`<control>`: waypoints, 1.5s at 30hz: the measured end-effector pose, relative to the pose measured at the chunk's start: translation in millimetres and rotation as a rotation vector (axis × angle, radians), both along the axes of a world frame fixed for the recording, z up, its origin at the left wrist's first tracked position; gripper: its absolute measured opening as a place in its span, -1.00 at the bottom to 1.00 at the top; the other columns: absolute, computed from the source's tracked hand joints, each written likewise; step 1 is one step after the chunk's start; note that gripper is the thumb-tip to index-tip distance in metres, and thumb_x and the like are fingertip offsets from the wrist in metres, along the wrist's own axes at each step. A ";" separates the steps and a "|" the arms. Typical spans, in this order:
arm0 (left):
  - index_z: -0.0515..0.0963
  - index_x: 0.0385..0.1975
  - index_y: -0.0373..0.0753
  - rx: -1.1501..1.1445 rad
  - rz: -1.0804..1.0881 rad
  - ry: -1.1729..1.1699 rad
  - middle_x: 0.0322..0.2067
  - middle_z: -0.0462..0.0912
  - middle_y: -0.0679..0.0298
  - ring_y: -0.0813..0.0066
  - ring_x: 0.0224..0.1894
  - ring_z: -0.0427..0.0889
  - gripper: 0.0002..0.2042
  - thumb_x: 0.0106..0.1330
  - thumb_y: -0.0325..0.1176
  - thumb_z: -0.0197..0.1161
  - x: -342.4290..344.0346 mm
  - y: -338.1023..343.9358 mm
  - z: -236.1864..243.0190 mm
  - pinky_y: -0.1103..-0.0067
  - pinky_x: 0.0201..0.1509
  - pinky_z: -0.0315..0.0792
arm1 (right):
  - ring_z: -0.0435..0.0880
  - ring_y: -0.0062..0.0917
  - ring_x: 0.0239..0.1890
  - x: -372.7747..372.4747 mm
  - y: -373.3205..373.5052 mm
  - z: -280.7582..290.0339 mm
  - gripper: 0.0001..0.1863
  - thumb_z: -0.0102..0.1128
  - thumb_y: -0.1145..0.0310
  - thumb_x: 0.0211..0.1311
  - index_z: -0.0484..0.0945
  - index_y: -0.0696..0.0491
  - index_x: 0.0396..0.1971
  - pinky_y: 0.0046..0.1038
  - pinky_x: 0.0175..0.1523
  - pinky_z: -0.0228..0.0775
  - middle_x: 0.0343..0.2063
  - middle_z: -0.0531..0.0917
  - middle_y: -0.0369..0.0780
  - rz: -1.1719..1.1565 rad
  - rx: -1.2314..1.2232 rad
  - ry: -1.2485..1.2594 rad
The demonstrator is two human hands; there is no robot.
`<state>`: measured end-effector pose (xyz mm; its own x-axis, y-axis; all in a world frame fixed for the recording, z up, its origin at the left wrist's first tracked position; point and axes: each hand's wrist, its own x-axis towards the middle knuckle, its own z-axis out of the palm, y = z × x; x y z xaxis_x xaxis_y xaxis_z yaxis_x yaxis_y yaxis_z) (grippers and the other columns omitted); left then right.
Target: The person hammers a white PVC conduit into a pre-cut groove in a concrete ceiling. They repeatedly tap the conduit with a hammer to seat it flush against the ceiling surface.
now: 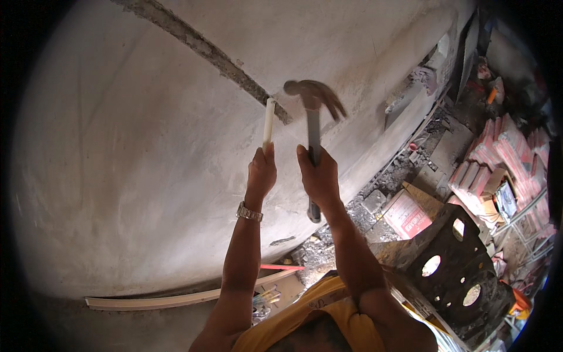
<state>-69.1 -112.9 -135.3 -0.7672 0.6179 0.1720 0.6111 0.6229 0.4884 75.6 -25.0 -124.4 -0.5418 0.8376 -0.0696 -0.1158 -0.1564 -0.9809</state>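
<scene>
My left hand (pixel 262 171), with a metal-band watch (pixel 250 212) on its wrist, is closed round a short white pipe (pixel 268 123). The pipe's upper end meets the lower part of a rough groove (pixel 217 57) cut slantwise into the grey plastered wall (pixel 146 146). To the right, my right hand (pixel 320 173) grips a claw hammer (pixel 314 126) by its dark grey handle. The hammer stands upright, its blurred head (pixel 311 92) level with the pipe's end and a small gap to its right. The claw points right. My fingers hide the pipe's lower end.
Rubble (pixel 375 202) covers the floor at the wall's foot. On the right lie stacked pink-and-white bags (pixel 498 146), an open carton (pixel 498 186) and a dark board with holes (pixel 451 267). A long pale strip (pixel 187 301) runs along the wall's base at lower left.
</scene>
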 end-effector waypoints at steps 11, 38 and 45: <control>0.40 -0.34 -0.31 0.057 -0.022 0.046 -0.65 0.46 -0.02 -0.03 -0.64 0.41 -0.60 0.50 -0.04 -0.11 -11.4 -0.7 -19.2 0.23 -0.54 0.30 | 0.36 -0.52 -0.66 -26.0 -6.9 -45.4 -0.66 0.18 0.20 0.30 0.45 0.19 -0.47 -0.34 -0.49 0.26 -0.73 0.45 -0.19 -0.072 -0.055 0.018; 0.29 -0.30 -0.21 -0.133 -0.009 0.171 -0.63 0.56 -0.08 -0.24 -0.51 0.56 -0.72 0.45 -0.10 -0.01 1.5 -12.9 -10.4 0.04 -0.53 0.38 | 0.44 -0.66 -0.76 -5.4 -45.0 -40.3 -0.71 0.08 0.27 0.37 0.39 0.09 -0.54 -0.54 -0.64 0.27 -0.74 0.47 -0.29 -0.230 -0.383 0.533; 0.31 -0.30 -0.21 -0.221 -0.023 0.288 -0.58 0.58 -0.15 -0.26 -0.47 0.58 -0.72 0.43 -0.10 0.02 -24.7 -21.2 -20.8 0.01 -0.52 0.42 | 0.38 -0.69 -0.61 -44.2 -44.2 -59.4 -0.62 0.15 0.17 0.31 0.48 0.22 -0.50 -0.44 -0.53 0.27 -0.73 0.46 -0.26 0.220 -0.051 -0.029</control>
